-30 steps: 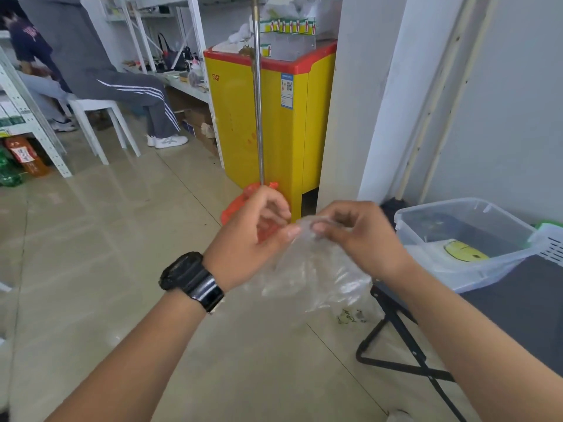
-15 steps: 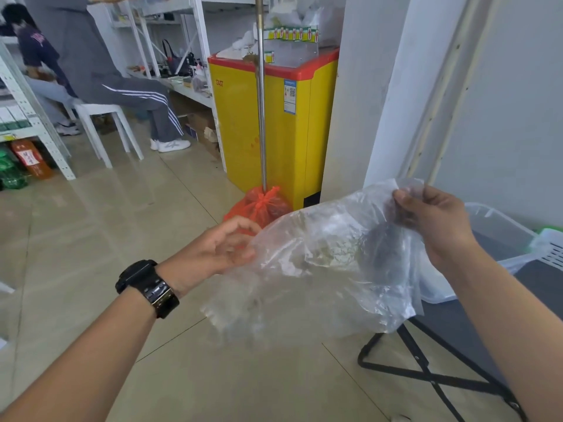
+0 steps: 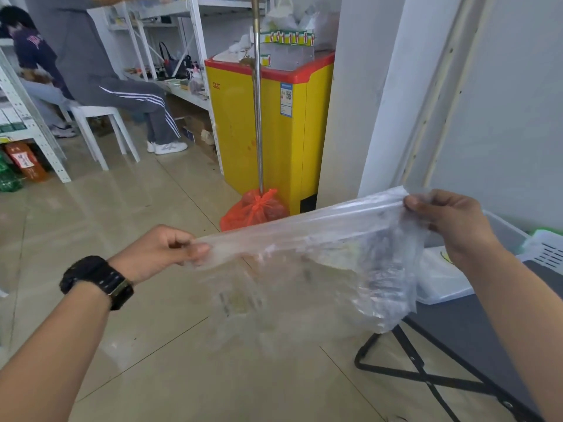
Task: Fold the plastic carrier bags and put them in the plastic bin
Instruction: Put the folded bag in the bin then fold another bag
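A clear plastic carrier bag [image 3: 316,254] is stretched out in the air in front of me, its top edge pulled taut. My left hand [image 3: 164,251] pinches the bag's left corner. My right hand [image 3: 447,223] grips the right corner, held a little higher. The rest of the bag hangs down crumpled between them. The clear plastic bin [image 3: 444,281] stands on a dark folding table [image 3: 475,327] at the right, partly hidden behind the bag and my right arm.
A yellow freezer [image 3: 274,126] with a red rim stands ahead, with a metal pole and a tied red bag [image 3: 256,208] in front of it. Two seated people and white shelving are at the back left. A white basket [image 3: 545,251] sits beside the bin.
My hands started close together at the bunched bag and have moved apart. The bag has opened out and its top edge is now pulled straight between them.
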Demonstrator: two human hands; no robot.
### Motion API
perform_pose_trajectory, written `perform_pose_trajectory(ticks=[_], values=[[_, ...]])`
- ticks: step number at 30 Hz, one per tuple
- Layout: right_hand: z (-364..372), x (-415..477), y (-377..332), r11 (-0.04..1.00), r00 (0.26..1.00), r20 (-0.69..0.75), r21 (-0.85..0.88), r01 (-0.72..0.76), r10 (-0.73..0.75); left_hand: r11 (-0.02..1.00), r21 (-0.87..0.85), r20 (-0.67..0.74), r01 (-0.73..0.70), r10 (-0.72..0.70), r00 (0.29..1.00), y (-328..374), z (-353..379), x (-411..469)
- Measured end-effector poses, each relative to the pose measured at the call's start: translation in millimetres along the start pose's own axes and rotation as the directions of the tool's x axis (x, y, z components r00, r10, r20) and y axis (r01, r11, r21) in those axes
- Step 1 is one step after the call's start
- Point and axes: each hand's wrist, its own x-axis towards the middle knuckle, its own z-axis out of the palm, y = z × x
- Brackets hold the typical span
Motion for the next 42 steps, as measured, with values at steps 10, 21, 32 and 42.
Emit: perform_pose_trajectory(ticks=[10,21,32,42], values=[[54.1,-32.4,-12.1,0.967,0.952,0.204,-0.065,0.246,-0.228,0.961,0.272,-0.592,0.049,0.127,0.796,15.4,26.9,15.3],[81.3,-49.4,-4.0,0.886,0.848,0.508,-0.314,0.342,-0.148,0.962,-0.041,-0.369,-0.27,0.237,0.899,59.1,64.8,22.1],[98.1,-63.0,-3.9,0.805,0.77,0.61,-0.352,0.477,-0.189,0.702,0.579,-0.073,-0.415,0.551,0.831,91.7,99.8,14.7],[66.4,-40.0,26.5,0.822,0.736,0.648,-0.518,0.236,0.197,0.963,-0.136,-0.512,-0.233,0.133,0.849,47.6,23.3,9.6]])
